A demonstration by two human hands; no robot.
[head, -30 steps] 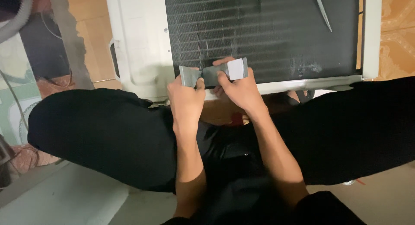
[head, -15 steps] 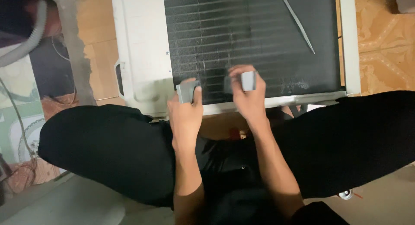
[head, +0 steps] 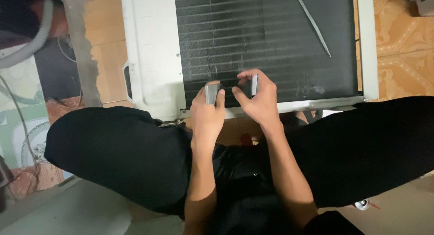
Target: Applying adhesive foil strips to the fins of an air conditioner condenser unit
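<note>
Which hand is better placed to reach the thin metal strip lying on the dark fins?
Probably the right hand. The thin metal strip lies up and to the right on the dark fin panel, nearer it than the left hand.

A floor of orange patterned tiles (head: pixel 398 27) is seen at the upper right of the frame. A grey ribbed hose (head: pixel 27 49) curves across the upper left beside a rough concrete post (head: pixel 83 54). Pale bare floor (head: pixel 81 212) is shown at the lower left. The light is dim.
</note>
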